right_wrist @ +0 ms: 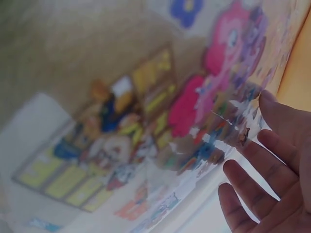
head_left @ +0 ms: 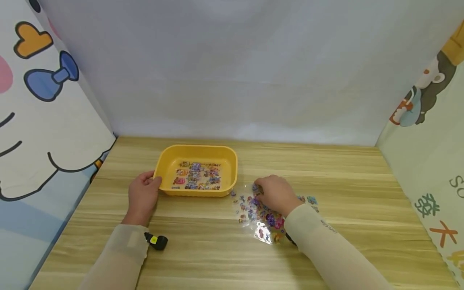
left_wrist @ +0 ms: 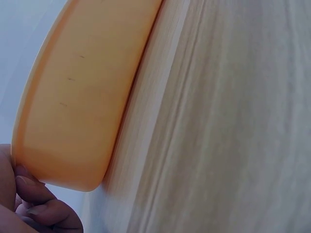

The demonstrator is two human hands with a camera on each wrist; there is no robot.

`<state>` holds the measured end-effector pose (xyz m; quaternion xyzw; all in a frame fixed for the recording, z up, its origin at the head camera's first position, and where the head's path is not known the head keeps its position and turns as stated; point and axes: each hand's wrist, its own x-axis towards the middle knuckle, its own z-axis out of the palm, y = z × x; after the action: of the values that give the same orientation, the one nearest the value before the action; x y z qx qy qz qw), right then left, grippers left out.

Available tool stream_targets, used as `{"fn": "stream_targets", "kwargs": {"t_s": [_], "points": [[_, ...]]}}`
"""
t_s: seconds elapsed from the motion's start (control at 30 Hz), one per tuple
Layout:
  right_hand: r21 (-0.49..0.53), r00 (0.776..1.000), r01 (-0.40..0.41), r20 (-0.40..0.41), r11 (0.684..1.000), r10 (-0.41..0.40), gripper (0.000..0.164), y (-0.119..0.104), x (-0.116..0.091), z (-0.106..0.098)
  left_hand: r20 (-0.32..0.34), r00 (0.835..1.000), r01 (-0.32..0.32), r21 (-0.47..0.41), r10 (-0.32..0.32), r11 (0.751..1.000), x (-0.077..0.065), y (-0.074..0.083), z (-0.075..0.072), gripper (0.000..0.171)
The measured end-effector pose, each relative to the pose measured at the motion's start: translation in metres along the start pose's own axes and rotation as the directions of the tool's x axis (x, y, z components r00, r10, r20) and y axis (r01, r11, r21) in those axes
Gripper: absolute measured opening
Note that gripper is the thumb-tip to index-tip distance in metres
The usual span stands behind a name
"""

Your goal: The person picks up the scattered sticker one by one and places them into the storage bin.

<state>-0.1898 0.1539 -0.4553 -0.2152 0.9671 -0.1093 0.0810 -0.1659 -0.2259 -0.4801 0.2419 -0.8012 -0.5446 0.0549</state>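
A yellow rectangular tray (head_left: 198, 192) stands toward the back left, with printed clear sticker sheets (head_left: 203, 175) lying inside. My left hand (head_left: 144, 195) grips its front left corner, thumb over the rim and the other fingers bent at the outer wall, as the left wrist view also shows. Right of the tray lies a loose pile of clear sticker sheets (head_left: 250, 213) with small colourful cartoon figures. My right hand (head_left: 277, 194) reaches over this pile and covers part of it. In the right wrist view, its slightly bent, spread fingers (right_wrist: 272, 165) touch the edge of the sheets.
The wood-grain table (head_left: 195, 249) runs back to a pale cloth wall (head_left: 239, 80). Cartoon-printed panels border it at the left (head_left: 54, 133) and right (head_left: 431, 161). A black strap with a small device (head_left: 157, 241) sits at the left wrist.
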Motion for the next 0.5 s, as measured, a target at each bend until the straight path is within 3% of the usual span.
{"fn": "stream_targets", "kwargs": {"t_s": [0.5], "points": [[0.070, 1.000, 0.002, 0.023, 0.998, -0.003, 0.048, 0.0038, 0.0073, -0.0011, 0.004, 1.000, 0.006, 0.004, -0.006, 1.000, -0.0024, 0.0032, 0.0003, 0.047]]}}
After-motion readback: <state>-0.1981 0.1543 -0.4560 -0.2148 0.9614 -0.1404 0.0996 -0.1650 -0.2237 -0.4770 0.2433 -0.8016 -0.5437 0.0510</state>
